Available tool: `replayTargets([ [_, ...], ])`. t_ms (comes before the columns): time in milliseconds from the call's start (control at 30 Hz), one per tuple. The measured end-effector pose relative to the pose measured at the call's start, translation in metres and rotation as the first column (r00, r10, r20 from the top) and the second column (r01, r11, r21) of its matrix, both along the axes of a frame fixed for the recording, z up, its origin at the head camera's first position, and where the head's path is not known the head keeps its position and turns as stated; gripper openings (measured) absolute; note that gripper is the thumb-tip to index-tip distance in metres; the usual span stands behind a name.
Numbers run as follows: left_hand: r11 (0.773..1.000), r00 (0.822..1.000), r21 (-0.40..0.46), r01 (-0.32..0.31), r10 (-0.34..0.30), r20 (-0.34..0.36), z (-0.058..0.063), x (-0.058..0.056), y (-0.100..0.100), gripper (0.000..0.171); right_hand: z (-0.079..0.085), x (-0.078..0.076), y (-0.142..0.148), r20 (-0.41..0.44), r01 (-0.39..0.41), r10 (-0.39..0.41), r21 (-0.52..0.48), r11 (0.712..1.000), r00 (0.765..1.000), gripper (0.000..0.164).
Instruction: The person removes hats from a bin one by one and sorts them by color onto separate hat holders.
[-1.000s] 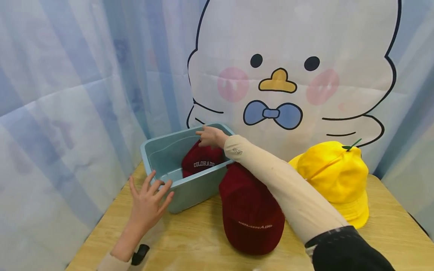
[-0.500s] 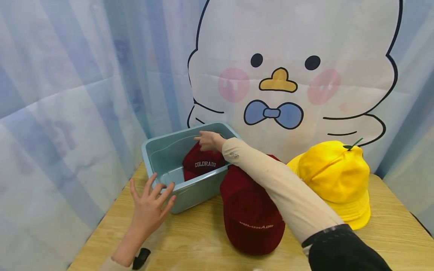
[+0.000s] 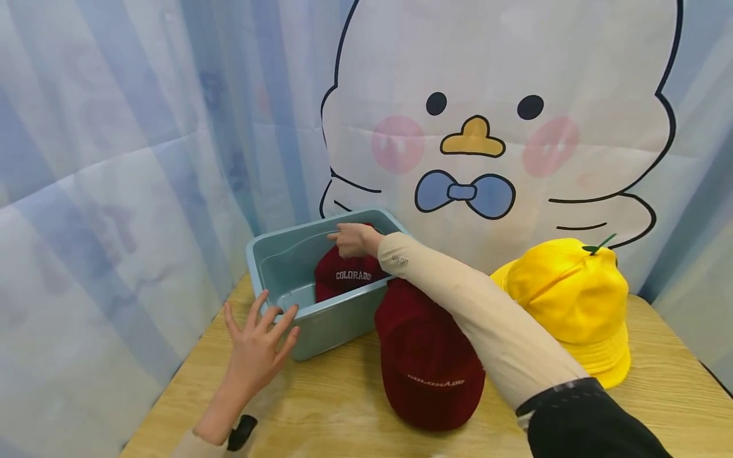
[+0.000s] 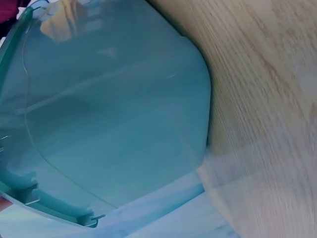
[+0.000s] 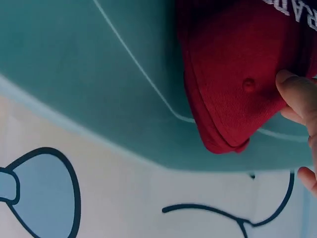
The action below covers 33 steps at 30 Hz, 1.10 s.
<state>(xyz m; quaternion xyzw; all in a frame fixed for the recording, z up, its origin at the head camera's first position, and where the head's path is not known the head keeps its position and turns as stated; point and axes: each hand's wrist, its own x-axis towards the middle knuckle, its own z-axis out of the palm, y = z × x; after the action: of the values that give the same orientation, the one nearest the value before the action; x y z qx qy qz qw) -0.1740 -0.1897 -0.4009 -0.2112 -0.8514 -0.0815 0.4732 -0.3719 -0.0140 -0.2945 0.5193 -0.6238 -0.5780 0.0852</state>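
Observation:
A dark red baseball cap lettered COLORADO stands inside a blue-green plastic bin, toward its right end. Over its crown, my right hand reaches in from the right. The right wrist view shows that hand's thumb on the cap's cloth near the button, pinching it against a finger mostly hidden behind. My left hand is spread, its fingertips at the bin's near left corner and rim. The left wrist view is filled mostly by the bin's outer wall, with a sliver of finger at the left edge.
A second dark red COLORADO cap lies on the wooden table in front of the bin, under my right forearm. At the right sits a yellow bucket hat with a green sprout. A patterned curtain closes off the left and back.
My right hand has sunk slightly over the bin, and a bit of the cap now shows behind it. The left hand keeps its place at the corner; the whole view has shifted slightly.

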Motion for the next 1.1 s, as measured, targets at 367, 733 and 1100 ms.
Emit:
replayTargets([
  [367, 1.000, 1.000, 0.004, 0.012, -0.012, 0.028, 0.006, -0.005, -0.003, 0.050, 0.051, 0.008, 0.012, -0.001, -0.016, 0.016, -0.124, 0.992, 1.000, 0.026],
  [733, 1.000, 0.999, -0.016, -0.007, 0.008, 0.045, 0.005, -0.001, 0.000, 0.053, 0.077, 0.024, 0.033, -0.003, -0.122, 0.126, -0.264, 0.957, 0.992, 0.026],
  [1100, 1.000, 0.996, -0.011, -0.024, 0.024, 0.081, 0.004, 0.003, 0.000, 0.056, 0.095, 0.039, 0.041, -0.088, -0.340, 0.330, -0.318, 0.885, 0.940, 0.024],
])
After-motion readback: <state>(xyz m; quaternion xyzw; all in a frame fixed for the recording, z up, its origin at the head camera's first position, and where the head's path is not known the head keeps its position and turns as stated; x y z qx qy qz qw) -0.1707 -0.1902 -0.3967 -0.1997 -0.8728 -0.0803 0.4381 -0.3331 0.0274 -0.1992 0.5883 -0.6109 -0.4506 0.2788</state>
